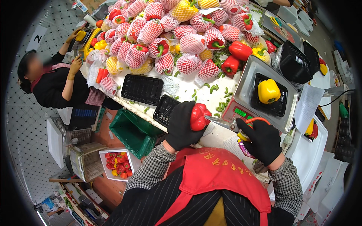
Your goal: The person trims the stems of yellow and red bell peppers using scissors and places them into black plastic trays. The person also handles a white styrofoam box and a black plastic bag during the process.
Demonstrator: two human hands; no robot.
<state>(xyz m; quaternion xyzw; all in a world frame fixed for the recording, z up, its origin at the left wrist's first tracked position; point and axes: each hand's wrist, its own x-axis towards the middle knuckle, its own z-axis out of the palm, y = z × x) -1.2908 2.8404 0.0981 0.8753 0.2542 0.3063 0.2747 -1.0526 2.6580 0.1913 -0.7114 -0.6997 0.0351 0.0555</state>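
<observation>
My left hand, in a black glove, grips a red bell pepper above the table's front edge. In my black-gloved right hand is a pair of scissors with orange and yellow handles, its blades pointing left and meeting the pepper's end. No stem shows on that pepper from here. A yellow bell pepper sits in a black plastic tray on the digital scale. Beside my left hand lie two further black trays, one partly hidden and one in full view.
A heap of bell peppers in foam net sleeves covers the table's far part. Cut green stems are scattered before the scale. Stacked black trays stand right. Below left are a green-lined bin and a foam box. A co-worker works at left.
</observation>
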